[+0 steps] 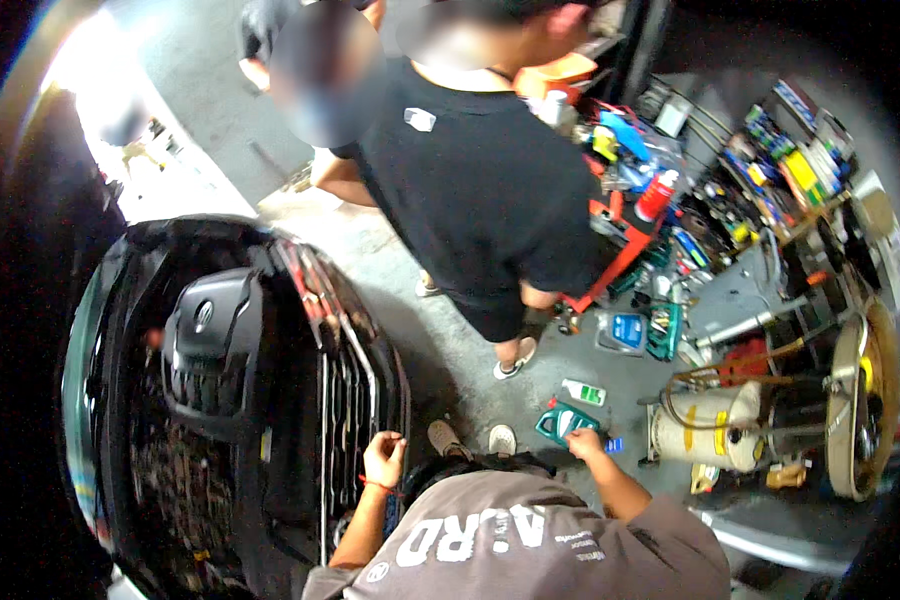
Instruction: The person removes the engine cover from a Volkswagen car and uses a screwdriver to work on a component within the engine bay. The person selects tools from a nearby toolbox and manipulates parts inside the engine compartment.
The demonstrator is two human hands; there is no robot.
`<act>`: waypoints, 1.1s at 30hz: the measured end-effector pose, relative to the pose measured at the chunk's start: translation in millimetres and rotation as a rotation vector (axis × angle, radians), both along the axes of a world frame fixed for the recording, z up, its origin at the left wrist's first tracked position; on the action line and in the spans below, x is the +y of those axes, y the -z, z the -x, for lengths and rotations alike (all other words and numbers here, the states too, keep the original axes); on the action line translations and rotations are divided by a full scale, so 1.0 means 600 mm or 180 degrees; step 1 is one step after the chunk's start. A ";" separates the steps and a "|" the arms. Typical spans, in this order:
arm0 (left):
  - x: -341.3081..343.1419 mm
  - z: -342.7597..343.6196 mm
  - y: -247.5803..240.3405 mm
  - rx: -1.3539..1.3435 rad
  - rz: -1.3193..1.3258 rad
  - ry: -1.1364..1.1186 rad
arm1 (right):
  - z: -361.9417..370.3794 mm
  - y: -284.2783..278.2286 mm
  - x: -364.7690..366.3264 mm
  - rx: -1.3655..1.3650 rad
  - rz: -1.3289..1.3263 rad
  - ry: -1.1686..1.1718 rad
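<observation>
A: Head view, clock centred mid-view. Report the left grip.

B: The left grip [383, 461], bare, is at seven o'clock, just beside the grille [347, 430] of the dark car. Fingers curled. From where I stand, I cannot tell whether the tips meet. A red band [374, 487] rings the wrist.

A: Right grip?

B: The right grip [582, 441] is between four and five o'clock, fingers curled, overlapping the green jug [558, 424] there. Whether it is clamped on the jug, I cannot tell.

A: Adjacent items?

B: White bottle [583, 392], four o'clock, just beside the jug. Cream tank [695, 425], four o'clock, further out. Dark car [260, 370], nine o'clock, engine cover [210, 340] exposed. Co-worker [470, 180], black shirt, twelve o'clock.
</observation>
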State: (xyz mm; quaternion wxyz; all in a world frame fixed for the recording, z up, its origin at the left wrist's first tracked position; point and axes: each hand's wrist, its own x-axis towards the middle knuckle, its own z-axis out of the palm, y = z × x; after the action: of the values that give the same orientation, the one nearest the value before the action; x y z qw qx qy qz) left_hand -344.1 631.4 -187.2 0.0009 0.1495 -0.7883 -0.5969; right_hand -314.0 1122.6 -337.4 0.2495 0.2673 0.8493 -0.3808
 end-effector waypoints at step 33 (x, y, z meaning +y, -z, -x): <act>0.116 0.234 -0.059 -0.1162 0.0058 -0.0935 | 0.918 0.008 0.159 0.1839 0.4990 0.4201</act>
State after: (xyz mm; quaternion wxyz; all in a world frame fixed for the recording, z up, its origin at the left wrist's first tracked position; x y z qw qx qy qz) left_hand -484.4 700.8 -152.0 -0.0535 0.3681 -0.7505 -0.5463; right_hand -864.6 1217.9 -342.0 -0.1149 0.3390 0.0809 -0.9302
